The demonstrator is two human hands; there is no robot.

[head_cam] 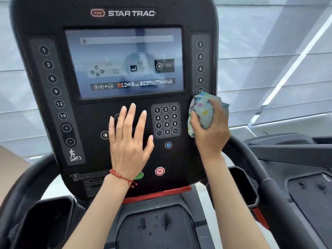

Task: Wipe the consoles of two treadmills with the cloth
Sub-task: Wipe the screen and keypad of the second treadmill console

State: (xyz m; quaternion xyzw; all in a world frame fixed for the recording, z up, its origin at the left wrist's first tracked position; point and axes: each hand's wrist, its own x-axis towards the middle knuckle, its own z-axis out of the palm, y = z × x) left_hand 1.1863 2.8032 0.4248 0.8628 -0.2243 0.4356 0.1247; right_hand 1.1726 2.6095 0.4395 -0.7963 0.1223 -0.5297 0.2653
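A black treadmill console fills the view, with a lit screen above a number keypad. My right hand grips a bunched pale cloth with coloured spots and presses it on the console's right side, just below the right column of number buttons. My left hand lies flat with straight fingers on the middle of the console, left of the keypad, covering some buttons. A red cord bracelet circles my left wrist.
A red stop button sits low on the console, beside a partly hidden green one. Black handrails curve at both sides. A second treadmill stands to the right. Window blinds hang behind.
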